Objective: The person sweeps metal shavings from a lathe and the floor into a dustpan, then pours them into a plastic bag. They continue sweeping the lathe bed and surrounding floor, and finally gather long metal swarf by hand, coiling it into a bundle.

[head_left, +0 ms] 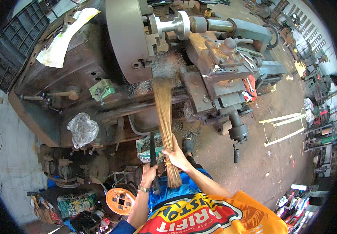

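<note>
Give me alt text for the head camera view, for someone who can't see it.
A person's right hand holds a straw broom, its blurred tip by metal shavings near the chuck of a large lathe; the left hand grips a dark handle.

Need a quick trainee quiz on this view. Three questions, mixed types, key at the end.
1. Which hand holds the stick broom?
2. True or false: the left hand is empty.
3. The blurred far end of the stick broom is nearest: A) the orange disc; B) the grey chuck; C) the tailstock handwheel.

Key:
1. The right hand.
2. False; the left hand grips a dark handle.
3. B.
</note>
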